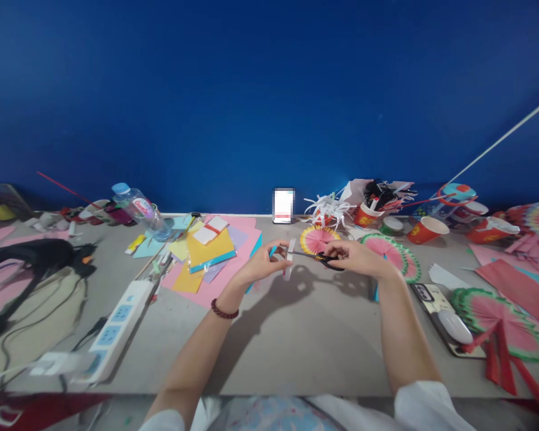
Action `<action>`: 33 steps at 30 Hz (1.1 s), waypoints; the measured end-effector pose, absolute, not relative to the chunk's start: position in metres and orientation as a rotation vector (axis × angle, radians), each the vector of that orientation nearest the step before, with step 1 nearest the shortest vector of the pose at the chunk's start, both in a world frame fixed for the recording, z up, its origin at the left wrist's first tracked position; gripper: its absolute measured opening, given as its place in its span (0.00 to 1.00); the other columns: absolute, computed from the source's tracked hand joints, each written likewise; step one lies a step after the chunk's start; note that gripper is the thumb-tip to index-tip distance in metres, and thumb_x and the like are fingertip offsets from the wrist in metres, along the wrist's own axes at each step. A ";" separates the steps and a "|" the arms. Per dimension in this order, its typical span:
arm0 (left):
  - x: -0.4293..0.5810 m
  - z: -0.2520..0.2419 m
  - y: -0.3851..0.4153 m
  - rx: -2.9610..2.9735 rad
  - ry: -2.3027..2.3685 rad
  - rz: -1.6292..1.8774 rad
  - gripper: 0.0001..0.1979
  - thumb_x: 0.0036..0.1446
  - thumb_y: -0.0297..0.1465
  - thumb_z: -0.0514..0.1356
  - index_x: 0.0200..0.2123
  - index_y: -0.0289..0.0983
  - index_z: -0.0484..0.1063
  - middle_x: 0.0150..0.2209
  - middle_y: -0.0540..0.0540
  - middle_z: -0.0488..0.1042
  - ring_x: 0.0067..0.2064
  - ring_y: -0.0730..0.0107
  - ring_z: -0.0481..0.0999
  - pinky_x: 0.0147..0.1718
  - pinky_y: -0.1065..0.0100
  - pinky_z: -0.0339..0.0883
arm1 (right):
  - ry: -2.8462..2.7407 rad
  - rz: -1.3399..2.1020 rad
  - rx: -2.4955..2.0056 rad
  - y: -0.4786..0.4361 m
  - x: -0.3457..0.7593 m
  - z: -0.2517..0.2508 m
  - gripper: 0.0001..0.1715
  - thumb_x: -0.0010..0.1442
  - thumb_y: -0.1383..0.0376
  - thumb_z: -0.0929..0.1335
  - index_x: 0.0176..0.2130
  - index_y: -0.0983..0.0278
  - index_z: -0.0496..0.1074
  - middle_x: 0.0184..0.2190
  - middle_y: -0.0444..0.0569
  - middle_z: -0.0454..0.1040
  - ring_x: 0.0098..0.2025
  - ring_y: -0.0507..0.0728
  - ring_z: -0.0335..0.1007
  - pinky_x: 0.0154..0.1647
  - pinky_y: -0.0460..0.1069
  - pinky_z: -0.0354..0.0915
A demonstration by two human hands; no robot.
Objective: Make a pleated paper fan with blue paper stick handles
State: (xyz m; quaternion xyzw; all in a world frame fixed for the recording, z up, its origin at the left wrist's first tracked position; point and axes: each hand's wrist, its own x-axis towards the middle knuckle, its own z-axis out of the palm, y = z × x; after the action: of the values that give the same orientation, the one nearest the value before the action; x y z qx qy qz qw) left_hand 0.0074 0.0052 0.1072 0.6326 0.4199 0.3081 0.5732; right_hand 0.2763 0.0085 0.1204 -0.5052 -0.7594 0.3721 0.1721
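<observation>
My left hand (266, 262), wearing a dark bead bracelet (224, 309) at the wrist, pinches a narrow white strip (290, 263) held upright above the table. A bit of blue shows by its fingers; what it is I cannot make out. In my right hand (353, 256) are black-handled scissors (326, 258), their blades pointing left to the white strip. Whether the blades touch the strip is unclear. Just behind the scissors lies a pleated pink paper fan with a yellow edge (318, 239). Green-edged pink paper fans (386, 250) lie partly behind my right hand.
A phone (283, 206) leans against the blue wall. On the left are coloured paper sheets (211, 248), a tilted plastic bottle (139, 206) and a white power strip (117, 329). To the right stand red paper cups (427, 230), and a white mouse (454, 326) rests by another fan (498, 317).
</observation>
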 end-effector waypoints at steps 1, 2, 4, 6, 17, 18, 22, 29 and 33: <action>0.007 0.107 0.005 1.484 0.984 0.718 0.21 0.47 0.36 0.64 0.46 0.39 0.68 0.35 0.48 0.69 0.25 0.78 0.68 0.18 0.78 0.54 | -2.157 1.057 -1.438 0.008 0.276 0.121 0.11 0.51 0.58 0.68 0.33 0.63 0.71 0.28 0.45 0.72 0.28 0.52 0.65 0.27 0.46 0.59; 0.008 0.107 0.005 1.485 0.987 0.712 0.21 0.48 0.36 0.64 0.46 0.39 0.68 0.35 0.48 0.69 0.25 0.78 0.68 0.18 0.78 0.54 | -2.159 1.057 -1.445 0.008 0.276 0.122 0.11 0.51 0.58 0.68 0.33 0.63 0.72 0.28 0.45 0.72 0.28 0.52 0.64 0.27 0.46 0.58; 0.008 0.109 0.005 1.485 0.992 0.700 0.21 0.48 0.37 0.64 0.46 0.38 0.68 0.36 0.47 0.69 0.25 0.78 0.68 0.19 0.78 0.55 | -2.162 1.057 -1.462 0.008 0.276 0.123 0.12 0.51 0.58 0.68 0.33 0.63 0.72 0.29 0.45 0.72 0.28 0.52 0.64 0.27 0.46 0.58; 0.008 0.110 0.005 1.486 0.991 0.693 0.21 0.48 0.37 0.64 0.46 0.38 0.68 0.36 0.47 0.69 0.26 0.78 0.69 0.20 0.77 0.56 | -2.166 1.067 -1.472 0.008 0.276 0.123 0.12 0.51 0.57 0.68 0.33 0.63 0.72 0.30 0.46 0.73 0.29 0.53 0.65 0.28 0.47 0.58; 0.009 0.115 0.003 1.478 1.006 0.703 0.22 0.46 0.38 0.65 0.45 0.37 0.69 0.35 0.47 0.71 0.27 0.77 0.69 0.22 0.75 0.60 | -2.164 1.113 -1.455 0.011 0.276 0.120 0.13 0.51 0.57 0.68 0.34 0.63 0.72 0.30 0.47 0.73 0.30 0.53 0.65 0.29 0.47 0.59; 0.009 0.115 0.003 1.477 1.006 0.705 0.22 0.46 0.38 0.65 0.45 0.37 0.69 0.35 0.47 0.71 0.27 0.76 0.69 0.23 0.75 0.60 | -2.166 1.111 -1.457 0.011 0.276 0.120 0.13 0.51 0.57 0.68 0.34 0.63 0.72 0.30 0.47 0.73 0.30 0.53 0.65 0.29 0.47 0.59; 0.009 0.116 0.002 1.481 1.008 0.701 0.21 0.47 0.37 0.65 0.45 0.37 0.69 0.34 0.48 0.70 0.27 0.76 0.69 0.23 0.75 0.60 | -2.189 1.081 -1.467 0.011 0.276 0.119 0.13 0.51 0.56 0.69 0.34 0.63 0.73 0.31 0.47 0.74 0.30 0.53 0.65 0.29 0.47 0.58; 0.009 0.117 0.002 1.496 1.031 0.673 0.20 0.48 0.35 0.64 0.45 0.37 0.68 0.35 0.47 0.71 0.28 0.76 0.69 0.22 0.76 0.60 | -2.186 1.151 -1.444 0.010 0.279 0.118 0.14 0.52 0.58 0.67 0.37 0.63 0.73 0.33 0.48 0.74 0.32 0.54 0.67 0.30 0.48 0.60; 0.009 0.117 0.002 1.500 1.039 0.669 0.21 0.48 0.35 0.64 0.46 0.37 0.68 0.35 0.47 0.71 0.29 0.76 0.69 0.22 0.77 0.60 | -2.175 1.170 -1.450 0.011 0.280 0.116 0.16 0.52 0.56 0.68 0.38 0.64 0.73 0.34 0.48 0.75 0.32 0.55 0.67 0.31 0.48 0.61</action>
State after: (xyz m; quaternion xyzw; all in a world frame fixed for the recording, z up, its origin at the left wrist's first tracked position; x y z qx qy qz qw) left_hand 0.0092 0.0019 0.1166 0.6372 0.4417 0.2844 0.5638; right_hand 0.2801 0.0112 0.1160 -0.5013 -0.7522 0.4046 0.1385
